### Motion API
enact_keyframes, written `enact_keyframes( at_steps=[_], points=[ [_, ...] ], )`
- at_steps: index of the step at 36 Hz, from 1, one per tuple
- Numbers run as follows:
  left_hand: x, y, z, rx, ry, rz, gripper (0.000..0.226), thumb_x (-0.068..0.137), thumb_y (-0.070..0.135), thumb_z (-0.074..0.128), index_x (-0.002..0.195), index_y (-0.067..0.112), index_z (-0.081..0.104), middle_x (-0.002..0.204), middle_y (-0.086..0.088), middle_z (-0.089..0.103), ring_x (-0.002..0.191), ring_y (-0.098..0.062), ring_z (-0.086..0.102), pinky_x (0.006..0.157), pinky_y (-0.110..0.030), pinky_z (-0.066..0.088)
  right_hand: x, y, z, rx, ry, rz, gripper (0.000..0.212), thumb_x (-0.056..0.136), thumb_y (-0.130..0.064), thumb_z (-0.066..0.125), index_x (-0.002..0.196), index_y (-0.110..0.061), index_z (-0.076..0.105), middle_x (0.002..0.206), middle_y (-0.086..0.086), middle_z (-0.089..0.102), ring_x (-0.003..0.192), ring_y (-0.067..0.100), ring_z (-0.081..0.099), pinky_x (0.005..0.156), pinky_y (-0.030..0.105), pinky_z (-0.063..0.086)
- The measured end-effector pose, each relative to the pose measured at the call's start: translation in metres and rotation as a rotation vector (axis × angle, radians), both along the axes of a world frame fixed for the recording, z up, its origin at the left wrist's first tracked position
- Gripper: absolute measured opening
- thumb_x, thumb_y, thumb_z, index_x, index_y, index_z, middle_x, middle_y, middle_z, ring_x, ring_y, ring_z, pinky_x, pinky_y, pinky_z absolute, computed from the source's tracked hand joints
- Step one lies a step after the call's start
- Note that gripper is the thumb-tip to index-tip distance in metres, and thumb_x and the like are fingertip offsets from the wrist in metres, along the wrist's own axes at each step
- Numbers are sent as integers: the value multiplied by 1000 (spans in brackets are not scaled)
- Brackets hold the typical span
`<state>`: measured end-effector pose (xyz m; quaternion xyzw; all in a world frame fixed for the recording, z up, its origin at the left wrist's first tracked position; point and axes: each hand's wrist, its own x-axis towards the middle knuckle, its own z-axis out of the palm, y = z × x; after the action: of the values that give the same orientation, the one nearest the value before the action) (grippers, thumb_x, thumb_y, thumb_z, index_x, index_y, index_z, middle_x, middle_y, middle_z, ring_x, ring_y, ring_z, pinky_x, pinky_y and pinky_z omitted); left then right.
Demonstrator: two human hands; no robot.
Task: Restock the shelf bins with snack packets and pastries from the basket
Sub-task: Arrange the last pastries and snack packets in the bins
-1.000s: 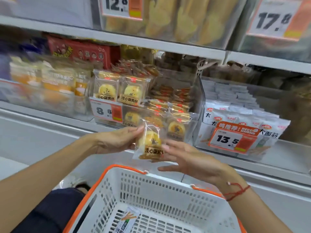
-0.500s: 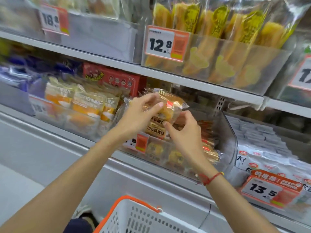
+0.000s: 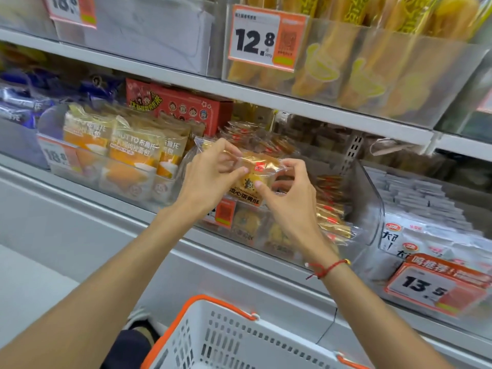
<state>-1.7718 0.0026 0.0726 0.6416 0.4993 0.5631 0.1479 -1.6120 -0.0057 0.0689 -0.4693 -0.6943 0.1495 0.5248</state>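
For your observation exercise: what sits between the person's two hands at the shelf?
In the head view, one wrapped pastry packet sits there, pinched by the left hand and right hand.

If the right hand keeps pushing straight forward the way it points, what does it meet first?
Most likely the stacked pastry packets already in the clear bin, just beyond the packet that the right hand and left hand pinch; depth is hard to judge.

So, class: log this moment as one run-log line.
left hand: pinches clear-wrapped yellow pastry packet | right hand: pinches it | over clear plastic shelf bin
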Motion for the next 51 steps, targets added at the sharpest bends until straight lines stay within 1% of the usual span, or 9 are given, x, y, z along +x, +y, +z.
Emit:
enact_keyframes(
  at_steps=[7,10,14,18,23,34,42,47,51],
  points=[
    [-5,1,-5,-44,79,29,26,77,19,80,81,28,56,81,14,68,81,5,66,81,-29,57,-4,1,-8,168,-201,-90,44,81,-25,76,104,-29,39,101,-14,48,83,6,54,71,16,48],
    [-11,-3,-4,-54,255,147,22,77,36,79,79,33,58,79,18,66,82,-2,64,73,-30,53,-4,0,-12,155,-250,-90,39,82,-27,75,103,-26,43,98,-12,55,81,6,55,70,22,51],
    [-13,-5,-6,11,333,204,27,81,47,72,104,33,69,86,23,63,86,-1,63,68,-27,50,-1,3,-6,-26,-104,-44,28,84,-36,71,101,-24,53,83,-16,60,76,2,61,70,24,55],
    [-8,-6,-10,43,327,192,41,86,49,65,125,40,58,96,21,67,86,2,63,57,-18,41,4,6,2,-105,-37,-35,23,84,-37,71,98,-20,63,86,-15,63,76,-6,58,68,12,48],
    [-5,-7,-12,66,294,202,39,84,48,67,119,37,55,100,19,63,82,1,61,56,-19,40,4,10,4,-140,-71,-47,27,83,-37,73,99,-18,63,93,-6,67,80,9,65,75,31,56],
    [-2,-18,-13,81,300,245,49,84,42,69,129,31,51,106,19,62,92,-3,58,69,-27,47,19,-3,12,-255,66,69,47,79,-40,76,115,-24,52,102,-6,61,86,7,64,66,16,52],
    [12,-56,-11,246,337,354,21,90,31,63,110,21,61,102,9,62,91,-13,55,70,-28,41,58,-45,-1,-85,68,77,6,86,-19,70,92,-18,67,84,-6,67,78,8,62,67,18,51],
    [31,-88,-32,73,344,175,5,90,33,61,94,31,63,75,19,59,73,-2,55,59,-20,40,74,-71,-34,-264,0,199,14,87,-11,68,82,-23,65,79,-5,67,69,11,61,66,23,53],
    [50,-101,-76,-277,526,57,4,90,36,59,90,34,62,75,21,58,76,-5,58,63,-25,40,85,-84,-83,-589,-107,244,13,89,-7,63,84,-18,65,75,3,66,56,7,60,55,13,45]
  ],
)
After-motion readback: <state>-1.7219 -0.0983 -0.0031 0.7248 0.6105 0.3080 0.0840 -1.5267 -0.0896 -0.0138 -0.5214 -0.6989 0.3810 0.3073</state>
